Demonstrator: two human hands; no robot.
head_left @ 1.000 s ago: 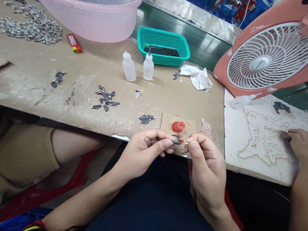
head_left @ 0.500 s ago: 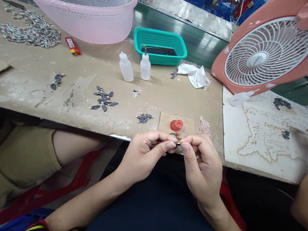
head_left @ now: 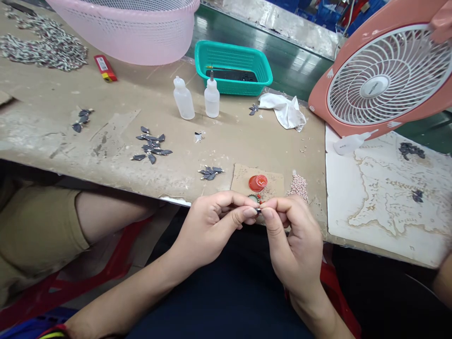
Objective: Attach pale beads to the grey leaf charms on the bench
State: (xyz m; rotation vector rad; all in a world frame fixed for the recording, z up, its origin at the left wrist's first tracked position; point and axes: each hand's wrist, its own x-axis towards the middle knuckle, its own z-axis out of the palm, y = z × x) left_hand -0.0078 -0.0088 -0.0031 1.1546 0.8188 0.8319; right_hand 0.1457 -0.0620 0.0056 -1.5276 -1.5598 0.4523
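Between my fingertips is a small dark piece [head_left: 258,211], mostly hidden, with a light tip like the leaf-shaped pieces on the table. My left hand [head_left: 215,226] pinches it from the left with thumb and forefinger. From the right, the thumb and forefinger of my right hand [head_left: 293,230] close on its light end. Just beyond the fingers lies a piece of cardboard [head_left: 242,176] with a red cap-like container [head_left: 257,182] and a green-rimmed bottle cap [head_left: 253,198]. A pile of tiny pinkish beads [head_left: 298,186] is beside it. Dark leaf-shaped pieces [head_left: 211,173] lie to the left.
More dark pieces [head_left: 151,145] are farther left. Behind stand two squeeze bottles [head_left: 184,101], a green basket [head_left: 233,87], a pink basket [head_left: 123,35] and a white cloth [head_left: 284,110]. A pink fan [head_left: 376,87] stands at the right. Another person's leg [head_left: 113,202] is at the left.
My right fingertips have drawn slightly closer to the left ones, covering more of the small piece. The whole view has shifted a little; the things on the table stay where they were.
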